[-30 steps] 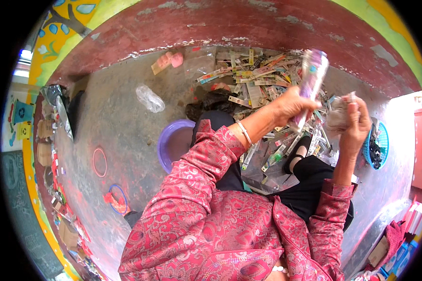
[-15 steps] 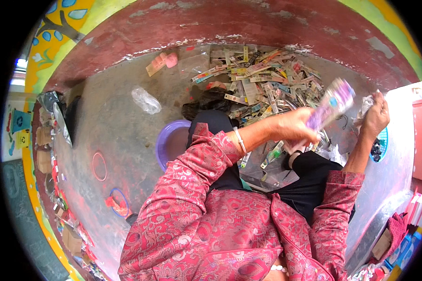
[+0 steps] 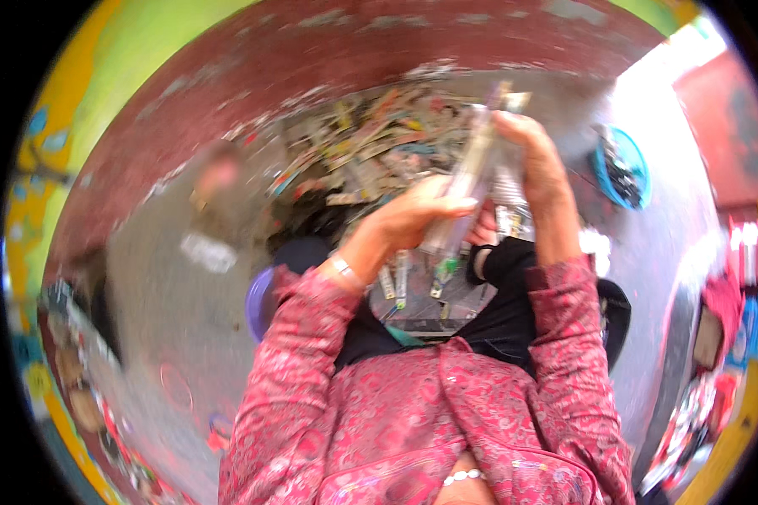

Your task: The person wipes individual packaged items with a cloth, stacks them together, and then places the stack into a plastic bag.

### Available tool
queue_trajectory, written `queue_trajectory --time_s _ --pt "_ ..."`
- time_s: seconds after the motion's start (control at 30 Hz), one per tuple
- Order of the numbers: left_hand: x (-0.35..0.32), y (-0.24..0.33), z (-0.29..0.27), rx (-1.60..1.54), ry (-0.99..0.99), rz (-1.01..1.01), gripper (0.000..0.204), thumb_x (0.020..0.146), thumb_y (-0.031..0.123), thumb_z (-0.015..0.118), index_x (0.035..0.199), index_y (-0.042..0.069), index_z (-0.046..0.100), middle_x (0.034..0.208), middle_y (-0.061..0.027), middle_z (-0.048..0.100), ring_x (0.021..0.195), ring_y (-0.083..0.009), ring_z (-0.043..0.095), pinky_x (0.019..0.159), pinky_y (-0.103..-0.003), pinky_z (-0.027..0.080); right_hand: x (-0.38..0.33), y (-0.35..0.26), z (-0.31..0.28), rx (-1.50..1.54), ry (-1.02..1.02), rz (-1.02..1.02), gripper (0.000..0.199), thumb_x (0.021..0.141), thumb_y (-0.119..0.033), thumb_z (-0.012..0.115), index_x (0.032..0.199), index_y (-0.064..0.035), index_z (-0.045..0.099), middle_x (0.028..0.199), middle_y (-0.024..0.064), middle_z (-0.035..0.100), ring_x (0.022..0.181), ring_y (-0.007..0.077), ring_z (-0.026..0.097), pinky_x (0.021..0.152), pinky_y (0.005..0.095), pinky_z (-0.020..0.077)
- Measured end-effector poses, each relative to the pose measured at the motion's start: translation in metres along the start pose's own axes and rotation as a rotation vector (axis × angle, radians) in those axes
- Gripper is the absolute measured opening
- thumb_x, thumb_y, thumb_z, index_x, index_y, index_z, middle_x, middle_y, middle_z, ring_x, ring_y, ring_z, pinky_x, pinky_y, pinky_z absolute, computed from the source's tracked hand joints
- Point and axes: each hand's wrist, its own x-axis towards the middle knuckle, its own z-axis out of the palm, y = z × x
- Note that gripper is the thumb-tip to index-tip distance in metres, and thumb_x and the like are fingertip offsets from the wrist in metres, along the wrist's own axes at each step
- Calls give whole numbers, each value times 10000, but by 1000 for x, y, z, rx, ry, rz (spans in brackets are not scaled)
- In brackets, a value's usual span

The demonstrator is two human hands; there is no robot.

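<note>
My left hand (image 3: 404,215) is closed round the near end of a long, flat packet (image 3: 470,172), pale and clear with purple on it. At the packet's far end, my right hand (image 3: 537,160) has its fingers pressed against it. Motion smears both hands, and the packet's contents cannot be made out. Beyond them a heap of flat, printed strip packets (image 3: 370,151) spreads over the floor. Between my legs lie a few more narrow packets (image 3: 402,278), one with a green part (image 3: 446,268).
To the right stands a blue basket (image 3: 646,172) with dark stuff inside. A purple tub (image 3: 259,303) is beside my left knee, near a black plastic bag (image 3: 316,223). Clear crumpled plastic (image 3: 209,252) lies on the left floor. A red wall (image 3: 379,42) curves behind the heap.
My right hand has come inward from the far right to the packet, and the whitish crumpled thing near it no longer shows clearly. My left hand has drawn the packet closer. The view has turned right.
</note>
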Motion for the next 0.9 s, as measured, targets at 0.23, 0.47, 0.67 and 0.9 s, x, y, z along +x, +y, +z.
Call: queue_trajectory --time_s 0.23,0.47,0.67,0.9 --pt "7 5 6 92 119 28 451 757 220 680 1075 -16 465 819 -105 594 664 -166 612 599 -269 507 15 8 -26 108 74 167 447 793 -423 637 913 5 595 766 57 604 638 130 566 574 283 468" --pt "10 2 9 81 177 23 397 786 201 650 1069 -5 463 717 -67 555 567 -125 557 513 -230 462 -2 -11 -18 -223 479 -496 151 849 -166 576 786 -31 600 670 37 581 570 106 562 508 256 449" --pt "5 -3 13 228 256 8 324 792 112 629 1056 11 472 702 -51 542 569 -124 540 520 -244 468 23 8 -24 -1013 363 -1020 137 779 -206 622 798 -71 611 783 91 569 655 267 589 554 340 473" --pt "6 -5 0 -314 -76 36 395 781 213 613 1032 -23 419 648 -71 482 427 -109 437 396 -207 373 16 -5 -69 265 143 38 388 850 -372 583 937 6 564 729 65 617 605 126 589 547 267 492"
